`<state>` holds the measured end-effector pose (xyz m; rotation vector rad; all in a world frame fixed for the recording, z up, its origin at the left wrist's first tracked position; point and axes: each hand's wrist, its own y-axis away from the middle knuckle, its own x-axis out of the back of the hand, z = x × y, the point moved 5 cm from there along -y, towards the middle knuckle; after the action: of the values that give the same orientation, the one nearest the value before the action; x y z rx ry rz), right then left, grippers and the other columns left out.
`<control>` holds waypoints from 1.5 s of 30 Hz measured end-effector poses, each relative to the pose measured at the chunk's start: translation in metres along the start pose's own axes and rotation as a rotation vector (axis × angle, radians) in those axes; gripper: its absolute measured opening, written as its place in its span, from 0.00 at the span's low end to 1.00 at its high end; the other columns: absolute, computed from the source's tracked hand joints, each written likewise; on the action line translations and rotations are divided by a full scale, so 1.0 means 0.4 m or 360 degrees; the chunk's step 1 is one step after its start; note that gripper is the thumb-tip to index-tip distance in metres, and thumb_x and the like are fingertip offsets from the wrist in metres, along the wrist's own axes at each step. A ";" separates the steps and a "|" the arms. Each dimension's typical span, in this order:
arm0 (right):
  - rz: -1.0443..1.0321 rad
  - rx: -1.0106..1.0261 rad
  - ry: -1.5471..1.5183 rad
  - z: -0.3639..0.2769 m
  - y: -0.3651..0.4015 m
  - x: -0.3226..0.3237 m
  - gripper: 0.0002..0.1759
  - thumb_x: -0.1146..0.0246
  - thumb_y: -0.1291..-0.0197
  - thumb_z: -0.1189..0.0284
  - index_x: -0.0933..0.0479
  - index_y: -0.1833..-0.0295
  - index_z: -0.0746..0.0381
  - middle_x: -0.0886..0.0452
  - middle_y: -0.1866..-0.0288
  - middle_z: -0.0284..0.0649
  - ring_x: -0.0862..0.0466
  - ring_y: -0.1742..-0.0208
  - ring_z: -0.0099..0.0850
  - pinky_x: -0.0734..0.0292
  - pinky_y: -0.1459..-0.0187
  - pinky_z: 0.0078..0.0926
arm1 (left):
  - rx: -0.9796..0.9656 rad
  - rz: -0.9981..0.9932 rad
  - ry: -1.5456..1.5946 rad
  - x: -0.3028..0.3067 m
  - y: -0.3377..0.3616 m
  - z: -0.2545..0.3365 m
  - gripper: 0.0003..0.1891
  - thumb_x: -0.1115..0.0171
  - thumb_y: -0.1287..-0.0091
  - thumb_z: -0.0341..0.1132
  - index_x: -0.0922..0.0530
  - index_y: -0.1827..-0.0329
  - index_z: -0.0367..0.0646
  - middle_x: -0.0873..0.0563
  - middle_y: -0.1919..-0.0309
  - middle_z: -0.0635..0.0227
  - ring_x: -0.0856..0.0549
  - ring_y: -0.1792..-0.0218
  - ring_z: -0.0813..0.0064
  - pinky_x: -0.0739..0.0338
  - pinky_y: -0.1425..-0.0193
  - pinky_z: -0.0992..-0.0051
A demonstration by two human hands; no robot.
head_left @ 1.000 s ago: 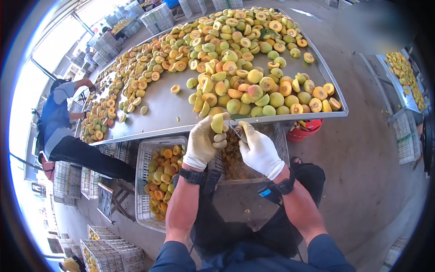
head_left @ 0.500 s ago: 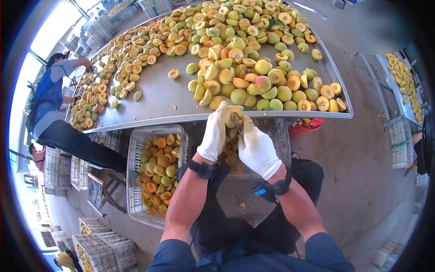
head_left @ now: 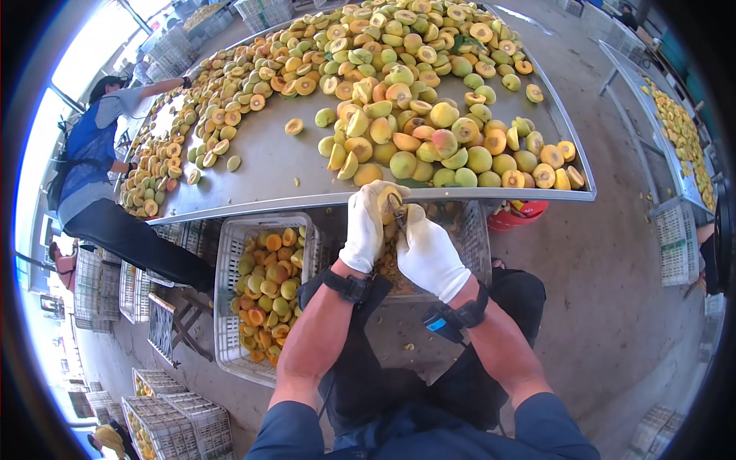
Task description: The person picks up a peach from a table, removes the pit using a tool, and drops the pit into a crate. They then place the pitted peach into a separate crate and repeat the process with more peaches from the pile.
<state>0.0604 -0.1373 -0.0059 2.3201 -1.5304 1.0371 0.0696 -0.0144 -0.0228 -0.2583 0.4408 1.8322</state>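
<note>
My left hand (head_left: 365, 228), in a white glove with stained fingers, is closed around a yellow peach half (head_left: 391, 198). The cut face is turned toward my right hand (head_left: 431, 257), also gloved. Between those right fingers is a small dark metal pitting tool (head_left: 400, 218), its tip against the middle of the cut face. Most of its handle is hidden in the glove. Both hands are just in front of the metal table's edge (head_left: 307, 201), above a crate (head_left: 479, 249) with small yellow-brown pieces inside. Many halved peaches (head_left: 429, 142) are heaped on the table.
To my left stands a white plastic crate (head_left: 224, 307) of peach halves, near a folding stool (head_left: 184, 326). A co-worker (head_left: 96, 165) reaches over the table's left side. A red bucket (head_left: 517, 216) sits under the right corner; another fruit-covered table (head_left: 675, 126) is farther right.
Both hands have dropped slightly, and the peach half has tilted with the tool still at its cut face. The co-worker's arm has stretched farther over the table.
</note>
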 end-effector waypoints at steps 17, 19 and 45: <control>-0.0130 0.0022 -0.0337 0.028 0.021 0.007 0.22 0.40 0.42 0.76 0.33 0.43 0.72 0.19 0.63 0.63 0.20 0.56 0.62 0.23 0.58 0.50 | -0.0189 -0.0093 -0.0567 -0.038 -0.003 0.017 0.17 0.43 0.27 0.43 0.16 0.62 0.35 0.16 0.75 0.71 0.22 0.74 0.84 0.28 0.69 0.82; -0.0201 -0.0063 -0.0359 0.019 0.014 0.000 0.23 0.41 0.42 0.76 0.33 0.41 0.72 0.19 0.58 0.64 0.20 0.52 0.62 0.23 0.54 0.49 | -0.0203 0.0045 -0.0330 -0.044 -0.003 0.019 0.16 0.41 0.27 0.41 0.16 0.61 0.34 0.16 0.78 0.69 0.20 0.78 0.83 0.30 0.76 0.82; -0.1148 -0.0539 -0.0901 0.027 0.051 0.042 0.20 0.40 0.39 0.71 0.31 0.43 0.64 0.21 0.71 0.40 0.22 0.78 0.27 0.27 0.76 0.27 | 0.0090 -0.0418 -0.0026 0.021 -0.023 0.037 0.24 0.54 0.31 0.38 0.27 0.40 0.29 0.15 0.69 0.55 0.14 0.68 0.68 0.18 0.64 0.71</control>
<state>0.0515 -0.1644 -0.0079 2.6674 -0.7447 -0.0515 0.0766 0.0015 -0.0141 -0.2499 0.4255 1.5622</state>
